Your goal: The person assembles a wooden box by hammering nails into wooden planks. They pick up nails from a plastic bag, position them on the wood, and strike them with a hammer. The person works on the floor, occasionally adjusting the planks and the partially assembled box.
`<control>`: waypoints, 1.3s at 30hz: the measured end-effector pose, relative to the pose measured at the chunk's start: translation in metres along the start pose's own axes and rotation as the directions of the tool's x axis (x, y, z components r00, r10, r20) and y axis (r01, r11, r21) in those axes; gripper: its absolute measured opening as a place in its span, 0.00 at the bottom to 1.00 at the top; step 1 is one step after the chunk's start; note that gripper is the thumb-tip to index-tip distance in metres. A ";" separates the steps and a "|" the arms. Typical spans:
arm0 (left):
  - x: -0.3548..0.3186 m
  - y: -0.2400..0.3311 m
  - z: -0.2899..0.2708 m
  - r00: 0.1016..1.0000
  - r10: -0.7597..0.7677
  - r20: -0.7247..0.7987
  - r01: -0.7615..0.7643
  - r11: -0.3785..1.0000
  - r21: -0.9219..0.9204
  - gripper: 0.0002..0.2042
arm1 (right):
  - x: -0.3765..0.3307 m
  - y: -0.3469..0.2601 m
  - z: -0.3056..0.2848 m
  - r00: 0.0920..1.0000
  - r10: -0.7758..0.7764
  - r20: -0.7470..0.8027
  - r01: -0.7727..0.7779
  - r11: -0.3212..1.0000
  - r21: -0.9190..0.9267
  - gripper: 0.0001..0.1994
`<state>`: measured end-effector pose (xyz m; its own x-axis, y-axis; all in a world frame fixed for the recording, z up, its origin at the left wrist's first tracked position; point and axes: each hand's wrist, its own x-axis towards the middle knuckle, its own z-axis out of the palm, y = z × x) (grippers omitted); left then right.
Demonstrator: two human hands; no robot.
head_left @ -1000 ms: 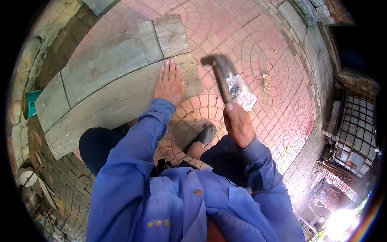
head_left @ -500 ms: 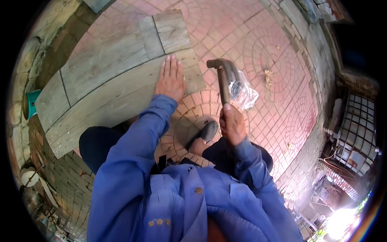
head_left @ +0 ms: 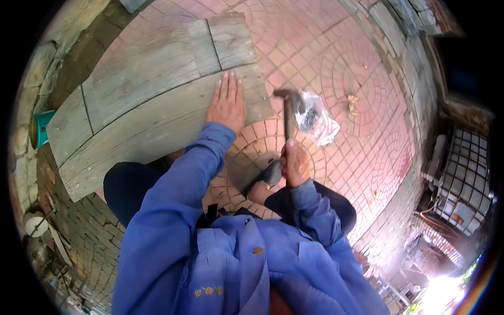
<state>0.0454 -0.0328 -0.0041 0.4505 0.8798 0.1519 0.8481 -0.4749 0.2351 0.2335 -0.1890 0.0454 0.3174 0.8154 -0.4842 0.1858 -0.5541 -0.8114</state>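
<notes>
My left hand (head_left: 227, 103) lies flat, fingers stretched out, on the front board of a weathered wooden panel (head_left: 147, 118), near its right end. The panel is made of several grey boards with dark gaps between them. In my right hand (head_left: 295, 164), closed around the handle, is a claw hammer (head_left: 287, 113). Its head is slightly blurred and stands to the right of the panel's edge, apart from the wood. Just beyond the hammer, a clear plastic bag (head_left: 317, 119) with something dark inside lies on the paving.
Pinkish patterned paving (head_left: 346, 63) surrounds the panel. My shoe (head_left: 271, 176) is between my arms. A teal container (head_left: 42, 129) stands by the left wall. At the right is a wire-grid crate (head_left: 462, 178). A small tan scrap (head_left: 352, 105) lies beyond the bag.
The hammer has come down and slightly left, its head now lower and nearer my body. My right hand has lowered with it. My left hand stays flat on the board.
</notes>
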 end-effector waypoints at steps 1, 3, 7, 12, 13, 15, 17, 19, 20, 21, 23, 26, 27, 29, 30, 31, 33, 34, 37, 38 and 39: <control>-0.007 0.004 0.000 1.000 -0.005 0.027 0.005 1.000 0.011 0.29 | -0.015 -0.031 -0.009 0.999 0.032 -0.008 -0.031 0.995 0.097 0.24; -0.002 0.004 0.004 1.000 0.010 -0.012 -0.010 1.000 -0.012 0.30 | -0.015 -0.085 -0.023 0.989 -0.074 -0.128 0.095 0.981 0.166 0.25; -0.011 0.001 0.005 1.000 0.003 -0.029 -0.004 1.000 -0.031 0.30 | -0.024 -0.179 -0.044 0.846 -0.499 -0.187 0.527 0.735 0.426 0.28; -0.001 0.006 -0.001 0.999 0.018 -0.030 -0.021 0.997 -0.070 0.29 | -0.003 -0.045 -0.022 0.786 -0.591 -0.184 0.616 0.773 0.148 0.24; -0.004 0.008 -0.004 1.000 0.019 -0.018 -0.020 0.997 -0.069 0.28 | 0.002 -0.003 -0.013 0.924 -0.373 -0.088 0.361 0.924 -0.125 0.23; -0.009 0.008 0.001 1.000 0.009 -0.002 -0.009 0.998 -0.057 0.29 | 0.004 0.025 -0.004 0.995 -0.101 -0.021 0.091 0.959 -0.269 0.22; -0.018 0.006 0.007 1.000 0.001 0.008 -0.001 0.999 -0.038 0.29 | -0.009 -0.009 -0.004 0.997 0.029 -0.074 -0.027 0.999 0.021 0.23; -0.009 0.000 0.008 1.000 0.009 -0.027 -0.009 1.000 -0.015 0.29 | -0.029 -0.045 -0.012 0.992 -0.011 -0.122 0.040 0.971 0.237 0.26; -0.008 0.003 0.008 0.999 0.016 -0.035 -0.017 1.000 -0.008 0.30 | -0.032 -0.069 -0.016 0.989 -0.029 -0.145 0.066 0.965 0.255 0.26; -0.010 0.004 0.009 0.999 0.021 -0.031 -0.020 1.000 0.007 0.30 | -0.035 -0.090 -0.019 0.986 -0.038 -0.160 0.082 0.957 0.279 0.27; -0.006 0.003 0.007 1.000 0.012 -0.020 -0.011 0.999 0.037 0.30 | -0.035 -0.105 -0.028 0.978 -0.152 -0.146 0.188 0.940 0.283 0.27; -0.010 0.007 0.009 1.000 -0.012 0.016 0.011 0.999 0.053 0.31 | -0.023 -0.123 -0.054 0.942 -0.322 -0.095 0.327 0.944 0.046 0.24; -0.012 0.007 0.009 1.000 -0.009 0.010 0.009 0.999 0.043 0.31 | -0.015 -0.120 -0.069 0.946 -0.321 -0.040 0.321 0.947 -0.022 0.23; -0.006 0.005 0.010 1.000 -0.004 -0.020 0.004 1.000 0.027 0.30 | 0.015 -0.089 -0.103 0.902 -0.425 0.072 0.427 0.856 -0.290 0.22; -0.005 0.005 0.013 1.000 -0.006 -0.029 0.007 1.000 0.022 0.30 | 0.027 -0.072 -0.116 0.915 -0.382 0.131 0.401 0.822 -0.404 0.22; -0.008 0.005 0.016 1.000 -0.006 -0.031 0.007 1.000 0.015 0.30 | 0.035 -0.051 -0.126 0.929 -0.322 0.182 0.370 0.777 -0.509 0.22; -0.006 0.007 0.013 1.000 -0.014 -0.014 0.014 0.999 0.031 0.29 | 0.045 0.019 -0.133 0.932 -0.290 0.218 0.360 0.667 -0.653 0.22; -0.005 0.007 0.012 1.000 -0.014 -0.004 0.014 0.999 0.038 0.29 | 0.047 0.061 -0.130 0.936 -0.266 0.230 0.348 0.605 -0.716 0.21; -0.005 0.005 0.014 0.999 0.022 -0.037 -0.021 0.999 0.039 0.29 | 0.029 0.152 -0.102 0.990 0.036 0.137 0.084 0.632 -0.770 0.20; -0.005 0.003 0.013 0.999 0.028 -0.034 -0.026 0.999 0.047 0.28 | 0.024 0.176 -0.092 0.985 0.080 0.152 0.060 0.669 -0.741 0.19; -0.005 0.002 0.013 0.999 0.034 -0.032 -0.032 0.998 0.053 0.28 | 0.019 0.199 -0.086 0.978 0.122 0.169 0.035 0.704 -0.710 0.18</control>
<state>0.0486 -0.0377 -0.0168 0.4700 0.8619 0.1903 0.8467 -0.5012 0.1785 0.3559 -0.2983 -0.0968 0.1764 0.7582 -0.6277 0.8016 -0.4807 -0.3554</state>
